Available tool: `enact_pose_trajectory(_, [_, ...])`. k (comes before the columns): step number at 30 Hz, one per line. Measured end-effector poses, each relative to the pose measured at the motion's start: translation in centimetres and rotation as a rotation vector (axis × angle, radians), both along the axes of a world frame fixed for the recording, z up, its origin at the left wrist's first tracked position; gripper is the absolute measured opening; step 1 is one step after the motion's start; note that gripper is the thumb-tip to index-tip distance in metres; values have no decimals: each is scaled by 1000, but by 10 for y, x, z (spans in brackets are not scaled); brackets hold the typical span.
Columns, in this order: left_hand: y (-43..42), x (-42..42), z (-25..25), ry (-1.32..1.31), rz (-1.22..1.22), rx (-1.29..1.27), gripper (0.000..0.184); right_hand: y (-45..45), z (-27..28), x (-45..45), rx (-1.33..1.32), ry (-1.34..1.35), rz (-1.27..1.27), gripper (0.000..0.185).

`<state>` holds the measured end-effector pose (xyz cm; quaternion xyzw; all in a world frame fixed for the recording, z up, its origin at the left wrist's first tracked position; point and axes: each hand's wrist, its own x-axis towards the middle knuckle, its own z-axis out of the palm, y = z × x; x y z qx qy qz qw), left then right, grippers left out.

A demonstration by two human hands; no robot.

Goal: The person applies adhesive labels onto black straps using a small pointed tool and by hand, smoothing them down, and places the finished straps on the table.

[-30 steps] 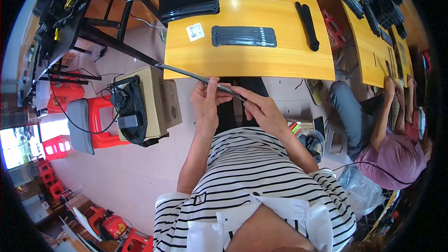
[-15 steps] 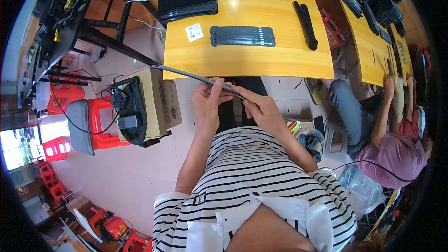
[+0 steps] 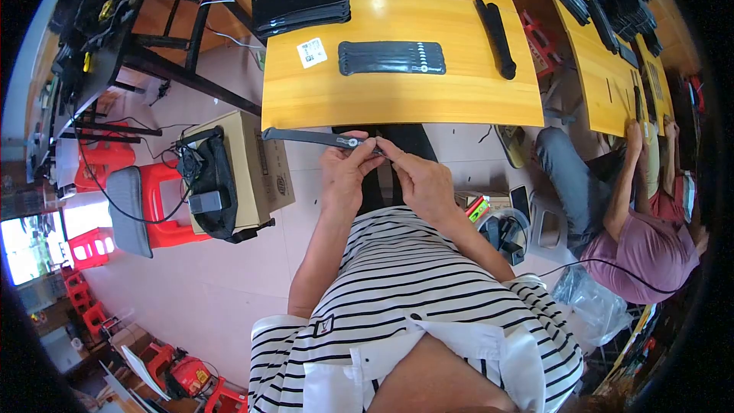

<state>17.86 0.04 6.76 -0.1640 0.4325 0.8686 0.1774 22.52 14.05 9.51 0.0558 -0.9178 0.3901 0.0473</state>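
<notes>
Left hand, bare, five-fingered (image 3: 344,174): one, raised before the torso; thumb and fingers closed in a pinch, thumb uppermost, its tip directed toward the other hand. Right hand, bare, five-fingered (image 3: 425,183): one, back of the hand in view; fingers bent, fingertips gathered in a pinch just beside those of the left. Left forearm, bare, slender (image 3: 315,264): one, running forward and slightly inward. Right forearm, bare, slender (image 3: 480,246): one, angled more strongly inward. Wrists: two, well apart, nearly straight.

yellow table (image 3: 397,103), pale tiled flr (image 3: 229,283), red stools (image 3: 162,203) & bright window (image 3: 34,248) at l.
</notes>
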Motion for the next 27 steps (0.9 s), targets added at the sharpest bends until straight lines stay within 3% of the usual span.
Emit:
enact_pose_trajectory(3, [5,1,-2,-10,41,-7,15,0,2,1,4,-101,-11,50])
enact_pose_trajectory(12, [19,8,-12,28,163,-172,19,-9,-20,6,133,10,-65,53])
enact_pose_trajectory(15, [27,11,-15,98,218,-230,20,-11,-27,6,106,-1,-98,46])
enact_pose_trajectory(17, [32,13,-18,180,282,-258,19,-12,-38,4,-168,14,-136,44])
enact_pose_trajectory(18, [32,13,-22,182,278,-255,19,-12,-41,3,-166,16,-140,44])
enact_pose_trajectory(20, [30,13,-31,311,242,-383,19,-14,-45,2,-762,-285,-156,41])
enact_pose_trajectory(21, [30,14,-29,311,241,-383,19,-13,-42,2,-763,-285,-156,41])
enact_pose_trajectory(23, [30,13,-23,363,220,-452,18,-13,-36,3,-1011,-464,-194,38])
enact_pose_trajectory(27, [25,9,-28,325,186,-438,18,-15,-49,1,-938,-326,-179,39])
